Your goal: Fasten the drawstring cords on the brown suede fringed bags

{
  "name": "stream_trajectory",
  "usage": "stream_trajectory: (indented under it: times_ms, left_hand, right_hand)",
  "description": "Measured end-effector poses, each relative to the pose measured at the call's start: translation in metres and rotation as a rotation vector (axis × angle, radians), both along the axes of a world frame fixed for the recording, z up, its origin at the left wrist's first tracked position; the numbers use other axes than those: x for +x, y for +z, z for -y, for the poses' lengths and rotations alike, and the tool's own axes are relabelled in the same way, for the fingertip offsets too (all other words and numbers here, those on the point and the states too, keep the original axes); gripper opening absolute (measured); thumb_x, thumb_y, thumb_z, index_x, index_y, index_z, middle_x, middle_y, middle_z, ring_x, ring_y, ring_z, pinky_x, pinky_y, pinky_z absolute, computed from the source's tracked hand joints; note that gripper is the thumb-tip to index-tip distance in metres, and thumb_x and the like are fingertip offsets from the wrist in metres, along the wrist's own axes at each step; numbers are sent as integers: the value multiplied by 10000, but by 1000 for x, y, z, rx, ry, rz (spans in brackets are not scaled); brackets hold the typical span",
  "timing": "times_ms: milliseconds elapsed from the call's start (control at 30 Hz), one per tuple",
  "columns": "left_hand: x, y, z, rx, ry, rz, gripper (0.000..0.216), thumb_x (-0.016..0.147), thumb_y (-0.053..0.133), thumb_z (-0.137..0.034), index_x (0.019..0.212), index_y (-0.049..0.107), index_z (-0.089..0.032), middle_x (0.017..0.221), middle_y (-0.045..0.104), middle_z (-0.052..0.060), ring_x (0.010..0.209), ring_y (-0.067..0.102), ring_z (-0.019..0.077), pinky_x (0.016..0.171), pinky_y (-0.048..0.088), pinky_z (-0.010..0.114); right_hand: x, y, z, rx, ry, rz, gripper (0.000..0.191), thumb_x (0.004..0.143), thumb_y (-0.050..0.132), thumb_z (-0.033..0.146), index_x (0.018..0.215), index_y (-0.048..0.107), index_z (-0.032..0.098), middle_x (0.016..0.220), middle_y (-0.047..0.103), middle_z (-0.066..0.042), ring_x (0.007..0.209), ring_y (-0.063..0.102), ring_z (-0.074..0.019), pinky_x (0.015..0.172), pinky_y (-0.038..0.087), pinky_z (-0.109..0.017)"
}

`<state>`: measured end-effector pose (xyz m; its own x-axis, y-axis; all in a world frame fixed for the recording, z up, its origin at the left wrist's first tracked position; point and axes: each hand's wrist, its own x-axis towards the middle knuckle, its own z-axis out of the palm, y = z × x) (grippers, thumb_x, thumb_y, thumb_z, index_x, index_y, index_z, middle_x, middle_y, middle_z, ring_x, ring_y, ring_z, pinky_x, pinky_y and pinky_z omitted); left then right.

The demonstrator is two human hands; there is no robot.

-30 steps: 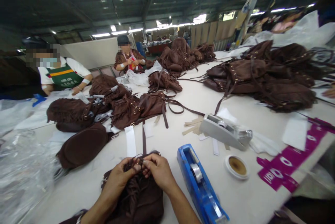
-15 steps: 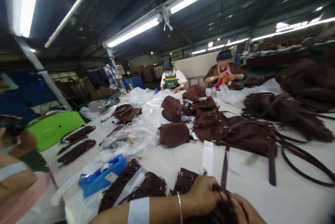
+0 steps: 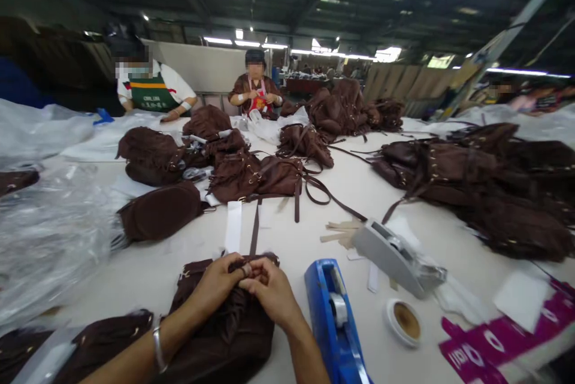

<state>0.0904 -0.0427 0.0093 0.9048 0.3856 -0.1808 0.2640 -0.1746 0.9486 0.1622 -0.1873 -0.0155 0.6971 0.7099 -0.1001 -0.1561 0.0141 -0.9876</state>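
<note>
Blue tape dispenser [image 3: 331, 342] near grey dispenser [image 3: 392, 261]

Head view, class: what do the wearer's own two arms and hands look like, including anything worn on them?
The left hand and right hand are ungloved. A narrow, silver-coloured bracelet circles the left wrist; none shows on the right. No sleeve covers the visible forearms. Any ring is too blurred to confirm.

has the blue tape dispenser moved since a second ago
No: the blue tape dispenser keeps its place beside the gray dispenser and round tape roll; only the view shifted.
</note>
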Motion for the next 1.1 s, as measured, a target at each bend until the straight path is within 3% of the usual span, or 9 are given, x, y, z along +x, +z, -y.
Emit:
stream_trajectory:
  times_ms: [100, 233, 367, 500, 600, 700, 867, 1033, 1100]
  left_hand:
    - [0, 3, 4, 31, 8, -6, 255, 790, 616, -440, 751, 629, -189, 732, 654, -6, 753, 587, 205, 712, 436, 280]
    - [-3, 9, 5, 42, -34, -49, 236, 782, 632, -429, 760, 628, -194, 735, 651, -10, 761, 584, 207, 735, 438, 286]
    - [-7, 11, 4, -4, -106, -82, 252, 814, 624, -451, 787, 627, -200, 746, 652, -17, 760, 581, 197, 736, 435, 280]
    - [-7, 9, 3, -86, -141, -79, 266, 810, 632, -460, 802, 623, -194, 786, 682, 3, 790, 608, 216, 760, 459, 293]
    - [-4, 10, 3, -39, -122, -70, 260, 806, 623, -457, 808, 630, -197, 777, 679, 0, 806, 613, 229, 776, 471, 303]
    - [-1, 10, 2, 14, -93, -78, 277, 793, 628, -478, 795, 638, -202, 757, 673, -5, 815, 620, 245, 767, 480, 311]
    - [-2, 6, -3, 7, -71, -87, 310, 819, 613, -505, 804, 671, -202, 779, 700, 2, 861, 644, 255, 819, 484, 318]
    - [-4, 4, -3, -42, -69, -103, 325, 847, 580, -500, 860, 714, -205, 811, 721, 3, 851, 657, 243, 805, 495, 307]
    - [-4, 4, -2, -39, -101, -94, 324, 844, 579, -498, 864, 719, -206, 807, 718, 3, 836, 654, 239, 827, 497, 317]
  right_hand:
    - [0, 1, 3, -97, -35, 109, 90, 790, 641, 221, 871, 666, 189, 684, 642, 24, 606, 589, -119, 595, 458, -225]
    - [5, -2, -2, -164, -147, 228, 103, 834, 566, 196, 817, 668, 202, 596, 605, 43, 533, 567, -106, 571, 436, -217]
    - [11, -12, -9, -153, -285, 82, 98, 822, 574, 245, 764, 622, 183, 606, 599, 35, 495, 544, -99, 504, 421, -207]
    - [9, -13, -8, 70, -168, -199, 240, 806, 621, 380, 867, 650, 150, 686, 625, 15, 522, 544, -86, 485, 433, -194]
    - [4, -8, -4, 176, -26, -251, 377, 767, 699, 431, 1021, 682, 154, 835, 672, -13, 625, 576, -88, 533, 459, -190]
    - [1, -5, -2, 125, -17, -202, 338, 704, 766, 396, 941, 701, 163, 820, 685, -4, 601, 558, -83, 518, 440, -186]
    - [4, -9, -5, -8, -205, -111, 236, 744, 710, 394, 784, 633, 174, 571, 556, 55, 490, 506, -85, 461, 406, -189]
    - [3, -12, -4, 61, -174, -137, 233, 820, 615, 403, 823, 630, 171, 648, 567, 33, 530, 523, -91, 471, 429, -191]
    - [3, -11, -2, 82, -128, -96, 259, 870, 555, 392, 974, 671, 186, 719, 595, 22, 558, 544, -94, 501, 454, -200]
